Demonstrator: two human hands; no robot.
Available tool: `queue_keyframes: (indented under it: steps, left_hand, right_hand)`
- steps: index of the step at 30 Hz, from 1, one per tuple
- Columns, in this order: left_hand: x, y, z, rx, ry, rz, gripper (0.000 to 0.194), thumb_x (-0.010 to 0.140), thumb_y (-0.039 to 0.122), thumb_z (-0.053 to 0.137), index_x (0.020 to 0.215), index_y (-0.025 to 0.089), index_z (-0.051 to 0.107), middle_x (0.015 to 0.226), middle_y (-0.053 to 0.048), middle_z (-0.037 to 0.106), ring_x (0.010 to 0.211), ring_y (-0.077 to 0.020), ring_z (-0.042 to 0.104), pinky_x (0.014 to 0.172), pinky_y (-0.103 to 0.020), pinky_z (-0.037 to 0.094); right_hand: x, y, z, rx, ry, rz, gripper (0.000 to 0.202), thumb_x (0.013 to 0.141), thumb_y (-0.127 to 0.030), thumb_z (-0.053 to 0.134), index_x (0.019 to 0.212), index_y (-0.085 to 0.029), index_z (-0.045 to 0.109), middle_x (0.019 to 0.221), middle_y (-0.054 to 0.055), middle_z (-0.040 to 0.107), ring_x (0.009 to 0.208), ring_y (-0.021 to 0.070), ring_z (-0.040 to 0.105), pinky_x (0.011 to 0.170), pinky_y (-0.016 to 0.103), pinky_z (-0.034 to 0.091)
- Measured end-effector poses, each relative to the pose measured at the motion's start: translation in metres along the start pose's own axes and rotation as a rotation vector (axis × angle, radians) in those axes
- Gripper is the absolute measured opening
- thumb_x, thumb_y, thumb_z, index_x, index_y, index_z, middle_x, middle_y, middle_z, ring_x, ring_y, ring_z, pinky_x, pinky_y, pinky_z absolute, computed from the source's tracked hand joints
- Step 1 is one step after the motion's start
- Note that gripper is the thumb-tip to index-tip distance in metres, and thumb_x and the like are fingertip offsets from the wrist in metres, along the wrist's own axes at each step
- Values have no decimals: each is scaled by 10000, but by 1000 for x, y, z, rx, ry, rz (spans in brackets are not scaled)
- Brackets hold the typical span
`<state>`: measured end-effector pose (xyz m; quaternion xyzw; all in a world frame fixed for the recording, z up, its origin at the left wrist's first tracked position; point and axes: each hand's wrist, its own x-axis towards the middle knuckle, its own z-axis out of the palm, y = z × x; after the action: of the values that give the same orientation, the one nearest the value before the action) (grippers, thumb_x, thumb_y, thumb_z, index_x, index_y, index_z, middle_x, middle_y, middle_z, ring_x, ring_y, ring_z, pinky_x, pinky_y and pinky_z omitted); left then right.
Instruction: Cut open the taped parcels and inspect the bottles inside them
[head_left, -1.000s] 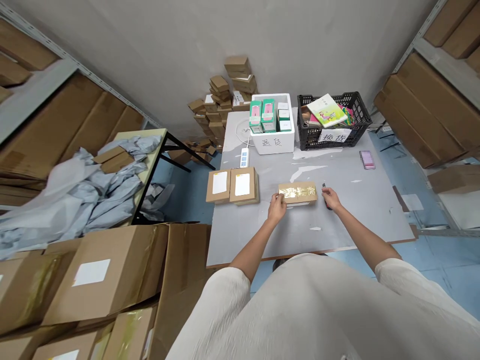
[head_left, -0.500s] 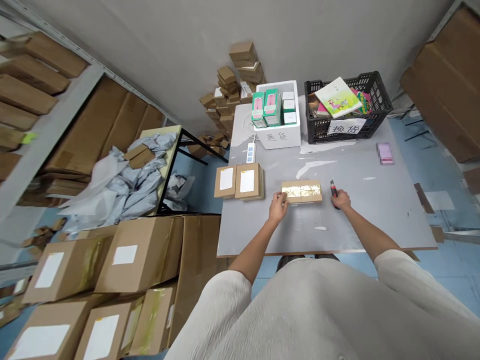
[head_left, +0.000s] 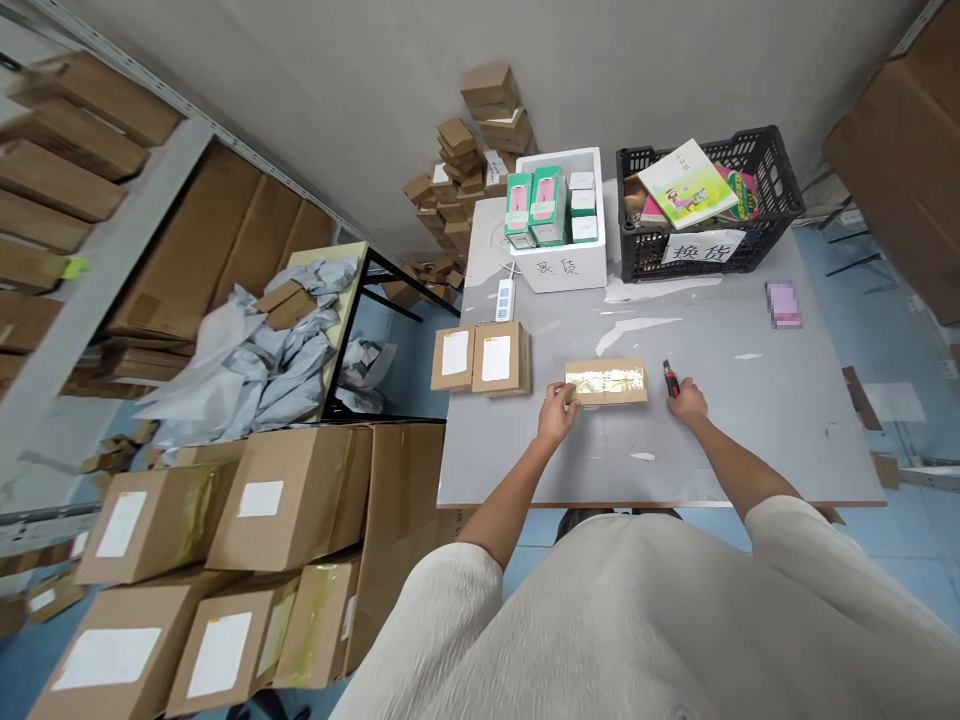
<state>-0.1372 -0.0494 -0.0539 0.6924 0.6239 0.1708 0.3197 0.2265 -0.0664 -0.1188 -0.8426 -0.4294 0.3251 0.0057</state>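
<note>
the left hand grips the left end of the taped box on the table, while the right hand touches the cutter just right of it, whether gripping i cannot tell. held at one end only, the box could twist if pushed, and an exposed blade could nick fingers. more of the cutter shows past the fingers than a second ago

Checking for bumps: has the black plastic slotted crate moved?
No; judged against the square white foam box, the crate stays just to the right.
</note>
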Motion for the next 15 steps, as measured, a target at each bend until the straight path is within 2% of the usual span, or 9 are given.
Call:
queue_keyframes:
  steps: [6, 10, 13, 15]
  left_hand:
    - [2, -1, 2, -2, 21, 7, 403, 981, 258, 667, 1382, 295, 698, 1464, -98, 579, 1142, -256, 694, 990, -375, 585]
    - [3, -2, 3, -33, 11, 20, 410, 994, 293, 637, 1401, 289, 687, 1472, -99, 576, 1126, -253, 701, 988, -382, 587]
    - [3, -2, 4, -54, 20, 39, 411, 999, 305, 627, 1405, 289, 686, 1480, -101, 573, 1175, -263, 691, 992, -384, 587]
    - [1, -3, 6, -69, 32, 58, 404, 1008, 305, 616, 1405, 294, 691, 1488, -100, 574, 1208, -265, 682, 995, -379, 587]
  right_hand:
    - [-7, 0, -25, 261, 13, 41, 622, 766, -296, 735, 1349, -210, 536, 1061, 99, 737, 1001, 310, 713, 852, 400, 561]
    - [-11, -10, -52, 517, 48, -27, 385, 773, -324, 662, 1148, -236, 655, 946, 34, 739, 928, 242, 723, 826, 342, 584]
    - [-18, -29, -72, 711, -20, -107, 272, 852, -374, 572, 1059, -229, 672, 953, 46, 729, 883, 217, 736, 735, 311, 601]
    - [-26, -46, -83, 735, -72, -197, 273, 900, -422, 555, 1047, -227, 678, 936, 49, 723, 827, 206, 727, 674, 294, 591]
